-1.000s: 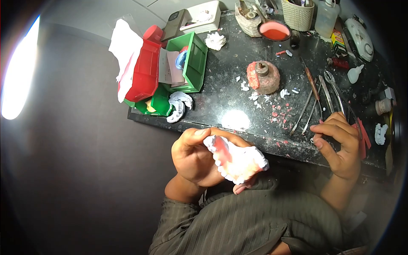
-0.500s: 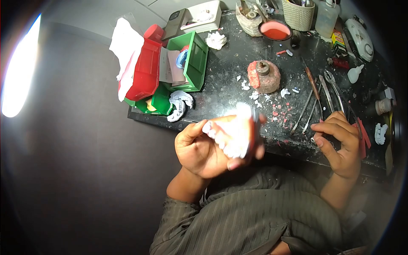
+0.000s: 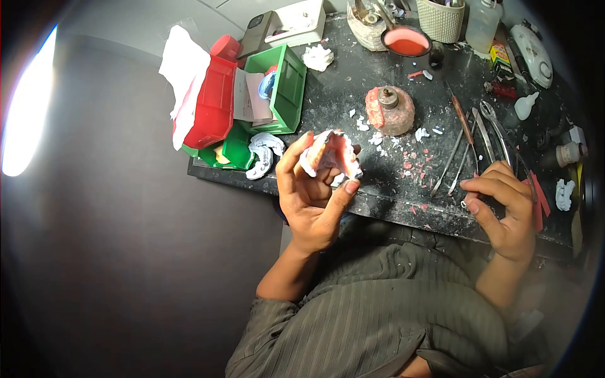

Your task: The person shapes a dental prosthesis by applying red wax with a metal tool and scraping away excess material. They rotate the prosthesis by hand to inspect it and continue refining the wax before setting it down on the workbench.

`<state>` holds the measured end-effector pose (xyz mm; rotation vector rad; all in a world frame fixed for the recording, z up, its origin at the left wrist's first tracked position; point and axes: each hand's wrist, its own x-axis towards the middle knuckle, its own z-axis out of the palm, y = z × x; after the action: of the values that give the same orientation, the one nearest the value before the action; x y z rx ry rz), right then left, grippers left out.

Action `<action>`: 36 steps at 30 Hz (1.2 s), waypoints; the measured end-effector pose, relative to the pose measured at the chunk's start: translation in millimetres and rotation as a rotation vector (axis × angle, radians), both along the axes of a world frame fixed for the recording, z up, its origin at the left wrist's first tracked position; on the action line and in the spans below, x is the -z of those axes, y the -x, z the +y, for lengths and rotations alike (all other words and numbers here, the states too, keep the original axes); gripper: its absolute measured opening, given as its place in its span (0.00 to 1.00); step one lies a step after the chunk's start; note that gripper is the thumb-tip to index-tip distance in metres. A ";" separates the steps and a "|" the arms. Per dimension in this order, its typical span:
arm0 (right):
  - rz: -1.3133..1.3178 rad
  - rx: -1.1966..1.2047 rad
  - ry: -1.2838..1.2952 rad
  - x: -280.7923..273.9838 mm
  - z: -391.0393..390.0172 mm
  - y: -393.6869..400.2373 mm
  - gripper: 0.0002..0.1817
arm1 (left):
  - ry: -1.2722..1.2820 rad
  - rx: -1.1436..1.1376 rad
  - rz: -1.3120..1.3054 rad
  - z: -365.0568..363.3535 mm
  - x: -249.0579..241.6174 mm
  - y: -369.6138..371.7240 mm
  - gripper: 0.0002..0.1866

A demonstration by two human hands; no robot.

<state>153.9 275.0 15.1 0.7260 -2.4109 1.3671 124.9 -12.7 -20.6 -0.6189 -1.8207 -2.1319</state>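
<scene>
My left hand (image 3: 314, 205) is raised at the bench's front edge. Its thumb and fingers grip a pink-and-white denture (image 3: 345, 153), arch-shaped, the hollow pink side showing and chalky white along the rim. My right hand (image 3: 502, 211) rests at the bench edge with loosely curled fingers, thumb and forefinger apart. By its fingertips is a tiny white piece (image 3: 464, 204), too small to make out. Just beyond that hand lie a brown-handled wax knife (image 3: 462, 114), slim metal instruments (image 3: 449, 165) and metal pliers (image 3: 496, 126). Pink sheet strips (image 3: 539, 211) lie beside it.
A pink-smeared spirit burner (image 3: 392, 113) stands mid-bench among white and pink crumbs. Red (image 3: 213, 104) and green bins (image 3: 291, 94) stand at left, near a white plaster arch (image 3: 263, 157). A pan of red wax (image 3: 406, 41) sits at the back.
My left hand has turned the denture over, from its bright toothed side to its hollow pink side, and moved it slightly left and up. My right hand has stayed put.
</scene>
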 end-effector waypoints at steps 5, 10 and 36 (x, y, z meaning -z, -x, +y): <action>-0.008 -0.002 0.000 0.0 0.7 -0.2 0.10 | -0.196 0.012 -0.131 2.4 -1.5 3.1 0.38; -0.003 -0.001 0.005 0.3 0.9 0.3 0.10 | -0.134 -0.090 -0.272 1.1 -2.6 13.4 0.32; 0.043 -0.010 0.048 9.9 11.6 -2.0 0.11 | -0.100 0.061 -0.205 -3.1 -1.1 91.8 0.29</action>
<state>155.8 286.6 5.1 0.7482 -2.3363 1.3937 33.1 -15.8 -19.5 -0.4526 -1.8016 -2.3888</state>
